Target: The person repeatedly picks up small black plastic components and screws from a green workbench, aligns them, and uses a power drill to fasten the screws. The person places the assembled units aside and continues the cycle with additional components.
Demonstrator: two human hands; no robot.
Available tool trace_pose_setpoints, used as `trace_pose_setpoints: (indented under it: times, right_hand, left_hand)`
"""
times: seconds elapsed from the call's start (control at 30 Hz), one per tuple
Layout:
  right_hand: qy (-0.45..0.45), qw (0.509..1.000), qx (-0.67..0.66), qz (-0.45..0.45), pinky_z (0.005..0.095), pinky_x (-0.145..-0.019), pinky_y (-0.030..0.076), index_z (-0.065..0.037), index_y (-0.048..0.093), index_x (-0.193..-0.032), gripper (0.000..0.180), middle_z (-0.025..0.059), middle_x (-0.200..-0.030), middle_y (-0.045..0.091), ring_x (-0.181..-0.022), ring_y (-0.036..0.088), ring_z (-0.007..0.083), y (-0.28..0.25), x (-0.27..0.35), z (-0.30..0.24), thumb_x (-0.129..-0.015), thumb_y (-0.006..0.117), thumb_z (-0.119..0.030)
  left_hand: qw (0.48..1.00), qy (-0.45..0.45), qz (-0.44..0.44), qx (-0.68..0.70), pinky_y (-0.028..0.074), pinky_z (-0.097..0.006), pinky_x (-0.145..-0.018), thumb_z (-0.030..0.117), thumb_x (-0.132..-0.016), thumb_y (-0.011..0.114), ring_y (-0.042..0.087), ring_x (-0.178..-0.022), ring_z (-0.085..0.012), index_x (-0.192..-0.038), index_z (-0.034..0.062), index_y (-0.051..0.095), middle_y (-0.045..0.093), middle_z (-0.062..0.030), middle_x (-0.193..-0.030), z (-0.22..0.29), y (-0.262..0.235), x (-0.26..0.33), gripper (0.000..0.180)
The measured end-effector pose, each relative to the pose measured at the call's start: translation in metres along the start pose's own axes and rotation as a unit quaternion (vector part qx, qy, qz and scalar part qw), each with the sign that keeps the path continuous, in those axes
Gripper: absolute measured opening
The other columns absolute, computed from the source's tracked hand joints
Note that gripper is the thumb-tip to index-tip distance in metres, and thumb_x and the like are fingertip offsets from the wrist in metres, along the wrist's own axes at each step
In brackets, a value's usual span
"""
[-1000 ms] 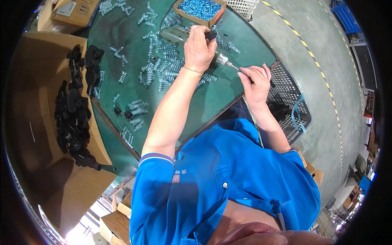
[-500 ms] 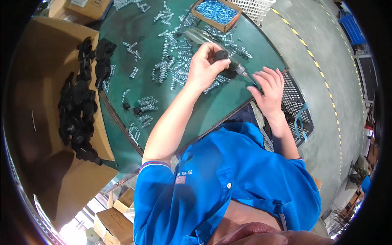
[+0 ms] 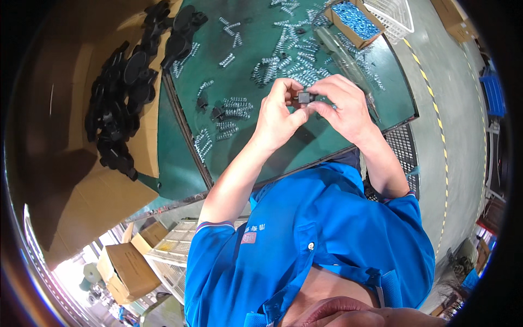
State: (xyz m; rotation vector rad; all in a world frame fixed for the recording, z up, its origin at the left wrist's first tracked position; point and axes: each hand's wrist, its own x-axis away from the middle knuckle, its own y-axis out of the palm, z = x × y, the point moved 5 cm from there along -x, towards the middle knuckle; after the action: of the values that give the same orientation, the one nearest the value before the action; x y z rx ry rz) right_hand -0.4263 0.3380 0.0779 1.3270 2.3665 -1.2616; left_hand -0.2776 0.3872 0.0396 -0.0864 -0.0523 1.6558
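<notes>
Over the green table (image 3: pixel 261 147), my left hand (image 3: pixel 278 115) pinches a small black square plastic part (image 3: pixel 304 97) between thumb and fingers. From the other side, my right hand (image 3: pixel 347 109) is closed on the same part, its fingertips meeting the left hand's. Just beyond my right hand lies a translucent screwdriver (image 3: pixel 346 61), a slim tip at its near end. Many loose metal springs (image 3: pixel 283 64) are spread behind my hands. Two little black parts (image 3: pixel 218 112) rest to the left, beside more springs (image 3: pixel 237 107).
Black molded parts (image 3: pixel 128 82) pile up in an open cardboard box (image 3: pixel 60 185) at left. A small carton of blue screws (image 3: pixel 355 23) sits at the table's far right, near a white basket (image 3: pixel 397 16). Beyond the table edge is a black crate (image 3: pixel 403 147).
My right hand has come left and closed on the black part alongside my left hand. The screwdriver, earlier under my left hand, now lies apart from it. The whole view has shifted.
</notes>
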Motion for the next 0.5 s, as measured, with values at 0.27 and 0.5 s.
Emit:
trace_pose_setpoints:
  times: [0.27, 0.5]
  right_hand:
    - [0.15, 0.96, -0.231, 0.059, 0.0297, -0.077, 0.053, 0.004, 0.067, -0.103, 0.022, 0.0108, -0.094, 0.07, -0.085, 0.068, 0.0165, -0.009, 0.028, 0.032, -0.083, 0.072, -0.005]
    - [0.075, 0.979, -0.187, 0.009, 0.031, -0.076, 0.054, 0.003, 0.066, -0.1, 0.021, 0.0127, -0.094, 0.069, -0.084, 0.068, 0.0211, -0.014, 0.027, 0.015, -0.081, 0.071, -0.005]
  left_hand:
    - [0.96, -0.076, -0.02, 0.268, 0.055, -0.028, -0.075, -0.004, -0.084, 0.072, 0.065, -0.081, -0.0143, -0.095, 0.0021, 0.062, 0.063, -0.0048, -0.094, -0.035, -0.029, 0.019, 0.016]
    - [0.985, -0.055, -0.08, 0.143, 0.053, -0.026, -0.075, 0.0, -0.083, 0.075, 0.063, -0.081, -0.0118, -0.093, 0.0018, 0.062, 0.064, -0.0044, -0.094, -0.022, -0.015, 0.014, 0.016]
